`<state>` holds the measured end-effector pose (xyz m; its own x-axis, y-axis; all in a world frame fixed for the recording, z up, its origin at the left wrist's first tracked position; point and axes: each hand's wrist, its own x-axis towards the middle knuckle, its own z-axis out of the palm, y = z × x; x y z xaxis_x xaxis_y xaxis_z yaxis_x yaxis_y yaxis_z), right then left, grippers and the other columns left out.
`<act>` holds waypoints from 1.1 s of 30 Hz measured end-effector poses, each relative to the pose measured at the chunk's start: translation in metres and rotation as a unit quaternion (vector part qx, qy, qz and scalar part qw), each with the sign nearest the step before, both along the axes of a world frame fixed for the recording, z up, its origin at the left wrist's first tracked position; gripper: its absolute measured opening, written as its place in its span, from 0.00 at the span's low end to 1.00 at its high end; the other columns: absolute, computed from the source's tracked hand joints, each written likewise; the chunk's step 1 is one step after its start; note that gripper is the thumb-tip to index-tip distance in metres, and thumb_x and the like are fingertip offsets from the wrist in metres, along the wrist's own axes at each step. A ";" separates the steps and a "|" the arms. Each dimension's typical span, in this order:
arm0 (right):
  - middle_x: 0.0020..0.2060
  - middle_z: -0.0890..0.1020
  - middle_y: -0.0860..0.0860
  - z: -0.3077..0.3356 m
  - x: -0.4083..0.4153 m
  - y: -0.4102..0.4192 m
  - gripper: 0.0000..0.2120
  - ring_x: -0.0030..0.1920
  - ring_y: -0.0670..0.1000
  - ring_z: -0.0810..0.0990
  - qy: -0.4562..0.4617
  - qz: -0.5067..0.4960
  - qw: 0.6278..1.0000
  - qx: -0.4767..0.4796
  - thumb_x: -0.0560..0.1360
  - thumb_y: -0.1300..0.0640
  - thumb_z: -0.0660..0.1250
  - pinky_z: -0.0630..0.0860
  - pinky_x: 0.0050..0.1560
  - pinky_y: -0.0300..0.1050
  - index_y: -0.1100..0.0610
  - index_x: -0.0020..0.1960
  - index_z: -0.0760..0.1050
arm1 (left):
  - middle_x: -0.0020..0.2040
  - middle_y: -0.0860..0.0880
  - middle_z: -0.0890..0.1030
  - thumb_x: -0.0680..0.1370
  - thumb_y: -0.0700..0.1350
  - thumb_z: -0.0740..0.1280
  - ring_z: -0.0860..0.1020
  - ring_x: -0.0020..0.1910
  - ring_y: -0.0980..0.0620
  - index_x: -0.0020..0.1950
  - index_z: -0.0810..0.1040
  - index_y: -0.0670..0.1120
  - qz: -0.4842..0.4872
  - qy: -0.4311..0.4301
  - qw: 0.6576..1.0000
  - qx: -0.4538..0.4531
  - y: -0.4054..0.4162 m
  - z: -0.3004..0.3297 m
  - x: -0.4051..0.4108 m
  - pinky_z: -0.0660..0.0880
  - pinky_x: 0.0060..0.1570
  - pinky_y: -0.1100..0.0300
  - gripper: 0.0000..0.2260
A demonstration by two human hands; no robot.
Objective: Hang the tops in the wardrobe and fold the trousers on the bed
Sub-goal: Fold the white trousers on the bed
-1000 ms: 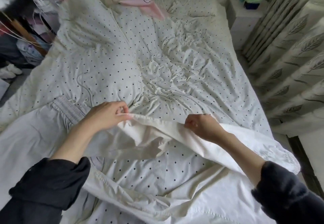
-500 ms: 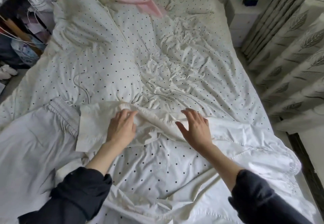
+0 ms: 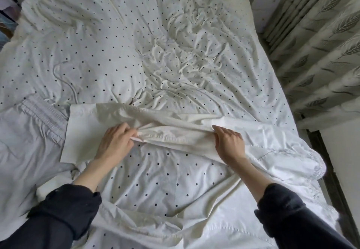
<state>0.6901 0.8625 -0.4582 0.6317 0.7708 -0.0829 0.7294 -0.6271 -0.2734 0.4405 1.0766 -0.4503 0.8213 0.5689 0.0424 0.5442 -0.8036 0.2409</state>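
Rumpled white bedding (image 3: 109, 57) with small dark dots fills nearly the whole view, puckered into tight creases toward one o'clock and smoother toward ten o'clock. Across the middle lies a white garment (image 3: 175, 137), thin woven cotton folded into a long band running from nine o'clock to three o'clock, with a stitched hem along its near edge and a square flat end at nine o'clock. Whether it is trousers or a top cannot be told. The left hand (image 3: 115, 143) has its fingers curled, pinching a bunched fold of the garment near the centre. The right hand (image 3: 229, 143) grips the garment's near edge at about four o'clock, thumb on top and fingers tucked under the cloth. Both wrists come out of dark sleeves at six o'clock. Pale grey trousers (image 3: 29, 131) with a gathered elastic waistband lie flat at nine o'clock, their waistband touching the white garment's end. At two to three o'clock a leaf-patterned curtain (image 3: 319, 54) hangs just beside the bed's right edge, with a narrow dark strip of floor between.
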 end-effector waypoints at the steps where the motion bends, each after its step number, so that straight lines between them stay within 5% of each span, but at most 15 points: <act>1: 0.59 0.80 0.54 0.003 0.002 0.003 0.15 0.59 0.57 0.78 0.007 -0.017 1.000 0.005 0.79 0.59 0.59 0.69 0.58 0.52 0.56 0.64 0.74 | 0.38 0.44 0.75 0.61 0.30 0.73 0.75 0.39 0.45 0.38 0.79 0.42 -0.017 0.009 1.000 -0.011 0.003 0.005 -0.008 0.73 0.35 0.53 0.11; 3: 0.66 0.75 0.52 0.004 -0.003 0.011 0.19 0.67 0.54 0.71 0.070 -0.026 0.996 -0.049 0.80 0.53 0.57 0.62 0.67 0.54 0.53 0.70 0.68 | 0.45 0.47 0.75 0.67 0.35 0.70 0.75 0.46 0.48 0.41 0.78 0.45 -0.022 0.115 0.988 -0.097 -0.001 0.008 -0.018 0.72 0.40 0.56 0.07; 5: 0.72 0.66 0.49 0.001 -0.015 0.013 0.25 0.73 0.51 0.61 0.154 -0.028 0.980 -0.122 0.80 0.45 0.54 0.52 0.72 0.58 0.51 0.75 0.59 | 0.52 0.52 0.70 0.73 0.44 0.65 0.74 0.52 0.51 0.44 0.75 0.50 0.010 0.325 0.920 -0.220 -0.012 0.007 -0.023 0.69 0.43 0.60 0.01; 6: 0.74 0.61 0.47 -0.002 -0.021 0.010 0.28 0.75 0.50 0.56 0.166 -0.016 0.978 -0.125 0.79 0.40 0.53 0.48 0.72 0.59 0.49 0.76 0.56 | 0.52 0.53 0.69 0.74 0.47 0.63 0.74 0.52 0.51 0.44 0.74 0.50 0.038 0.347 0.905 -0.243 -0.017 0.006 -0.023 0.68 0.45 0.60 0.02; 9: 0.74 0.62 0.44 -0.006 -0.042 0.002 0.33 0.75 0.47 0.56 0.208 0.002 0.978 0.002 0.75 0.31 0.45 0.50 0.74 0.51 0.46 0.74 0.59 | 0.47 0.47 0.73 0.74 0.45 0.60 0.76 0.43 0.45 0.42 0.74 0.45 0.037 0.117 0.989 -0.078 -0.028 0.005 -0.008 0.73 0.46 0.53 0.06; 12: 0.70 0.70 0.48 -0.016 -0.035 0.014 0.24 0.71 0.49 0.66 0.281 -0.087 0.951 0.100 0.81 0.41 0.47 0.61 0.66 0.40 0.50 0.68 0.71 | 0.52 0.41 0.77 0.75 0.44 0.56 0.77 0.48 0.41 0.50 0.78 0.40 -0.022 -0.060 0.998 0.023 -0.038 0.005 0.026 0.76 0.48 0.48 0.13; 14: 0.73 0.65 0.50 -0.024 -0.012 0.025 0.19 0.70 0.52 0.67 0.194 -0.045 0.980 0.008 0.81 0.49 0.55 0.62 0.68 0.47 0.50 0.71 0.68 | 0.65 0.38 0.72 0.77 0.45 0.59 0.73 0.60 0.38 0.63 0.76 0.43 -0.063 -0.015 0.998 -0.008 -0.045 -0.005 0.045 0.71 0.58 0.41 0.17; 16: 0.76 0.57 0.48 -0.035 0.011 0.031 0.24 0.71 0.53 0.65 0.132 0.040 0.984 -0.111 0.78 0.49 0.61 0.61 0.70 0.54 0.46 0.73 0.62 | 0.77 0.43 0.54 0.78 0.52 0.60 0.56 0.75 0.39 0.76 0.58 0.52 -0.063 0.089 0.993 -0.053 -0.048 -0.025 0.052 0.57 0.68 0.36 0.26; 18: 0.74 0.61 0.49 -0.041 0.020 0.032 0.24 0.70 0.53 0.64 0.072 0.078 0.981 -0.164 0.76 0.48 0.64 0.60 0.67 0.53 0.44 0.71 0.65 | 0.76 0.49 0.32 0.78 0.59 0.57 0.35 0.75 0.45 0.73 0.32 0.59 -0.056 0.190 0.977 -0.073 -0.048 -0.043 0.046 0.43 0.72 0.37 0.36; 20: 0.66 0.72 0.49 -0.046 0.023 0.037 0.18 0.66 0.54 0.67 0.016 0.082 0.988 -0.130 0.76 0.50 0.64 0.60 0.62 0.52 0.46 0.66 0.72 | 0.71 0.51 0.23 0.77 0.62 0.54 0.27 0.72 0.46 0.67 0.21 0.61 -0.062 0.229 0.968 -0.083 -0.046 -0.054 0.041 0.37 0.71 0.37 0.39; 25: 0.53 0.82 0.50 -0.037 0.044 0.052 0.11 0.59 0.56 0.74 -0.018 0.038 0.999 0.022 0.75 0.57 0.64 0.58 0.59 0.51 0.49 0.53 0.82 | 0.70 0.52 0.22 0.75 0.63 0.57 0.22 0.69 0.49 0.67 0.24 0.65 -0.066 0.253 0.961 -0.089 -0.034 -0.054 0.033 0.35 0.70 0.38 0.40; 28: 0.67 0.73 0.50 -0.033 0.050 0.051 0.14 0.69 0.53 0.66 0.023 -0.049 0.998 -0.012 0.79 0.50 0.60 0.53 0.69 0.54 0.48 0.62 0.77 | 0.70 0.54 0.21 0.76 0.64 0.56 0.23 0.69 0.49 0.67 0.26 0.67 -0.026 0.288 0.950 -0.115 -0.031 -0.048 0.029 0.36 0.69 0.34 0.37; 30: 0.75 0.59 0.51 -0.034 0.043 0.044 0.21 0.75 0.53 0.55 0.041 -0.048 0.996 -0.069 0.80 0.47 0.54 0.45 0.72 0.60 0.47 0.73 0.63 | 0.68 0.56 0.21 0.75 0.68 0.51 0.22 0.68 0.50 0.68 0.29 0.68 0.005 0.293 0.942 -0.165 -0.030 -0.041 0.033 0.34 0.67 0.33 0.32; 33: 0.74 0.61 0.55 -0.035 0.011 0.024 0.24 0.75 0.56 0.58 -0.027 -0.042 0.998 0.033 0.80 0.45 0.54 0.48 0.71 0.65 0.51 0.74 0.60 | 0.69 0.62 0.23 0.71 0.73 0.41 0.22 0.68 0.55 0.65 0.31 0.74 0.026 0.168 0.967 -0.192 -0.036 -0.031 0.062 0.30 0.64 0.37 0.26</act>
<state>0.7008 0.8866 -0.4927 0.6970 0.7171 0.0027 0.6893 -0.6689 -0.2784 0.5027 1.0407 -0.4815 0.7215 0.5315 -0.4437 0.6813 -0.6593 0.3180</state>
